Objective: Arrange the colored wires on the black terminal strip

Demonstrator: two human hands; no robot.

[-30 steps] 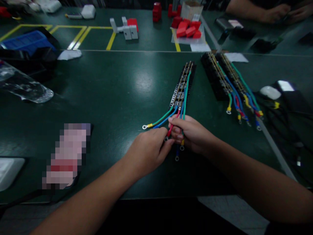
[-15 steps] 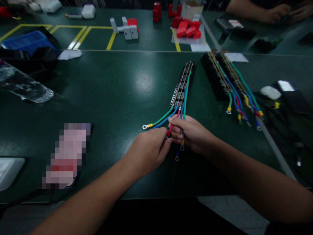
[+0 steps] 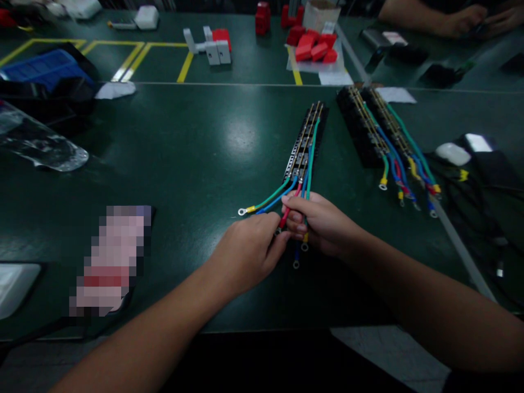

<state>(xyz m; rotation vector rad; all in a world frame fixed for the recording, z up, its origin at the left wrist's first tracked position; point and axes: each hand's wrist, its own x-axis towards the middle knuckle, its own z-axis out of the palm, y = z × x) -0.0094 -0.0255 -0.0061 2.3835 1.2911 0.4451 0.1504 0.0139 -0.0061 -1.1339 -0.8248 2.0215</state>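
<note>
A black terminal strip with brass-coloured bars lies on the green table, its wires running toward me. My left hand is closed around the end of the red wire, by its ring lug. My right hand pinches the same red wire between thumb and fingers, with a blue and a green wire passing through the grip. Below the fingers hang a yellow-sleeved ring lug and a blue-sleeved ring lug. To the left, a green wire ending in a ring lug stays outside both hands.
Two more wired strips lie at right. Red blocks and grey parts are at the back. A phone lies at left, below a blue tray and a clear plastic bag. Another person's hands are far right.
</note>
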